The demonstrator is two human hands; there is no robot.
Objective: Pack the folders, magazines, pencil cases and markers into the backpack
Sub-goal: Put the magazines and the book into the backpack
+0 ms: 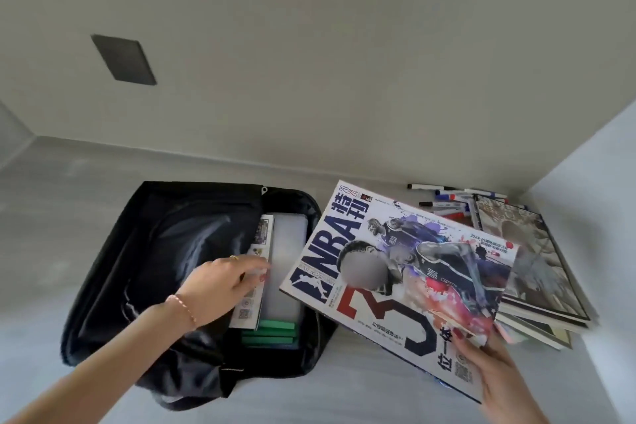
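Observation:
A black backpack (144, 251) lies open on the white surface at centre left. Inside it show a translucent folder (287, 251), green folder edges (268, 332) and a magazine (256, 272) standing at the opening. My left hand (220, 282) rests on that magazine, fingers spread and pressing it. My right hand (495, 379) grips the lower corner of an NBA magazine (395, 286) held tilted above the backpack's right edge. A stack of magazines (543, 279) lies at the right. Several markers (451, 201) lie scattered behind it.
A pale wall rises right behind the surface, with a dark rectangular plate (124, 58) on it. A white side panel (605, 217) closes off the right, next to the magazine stack.

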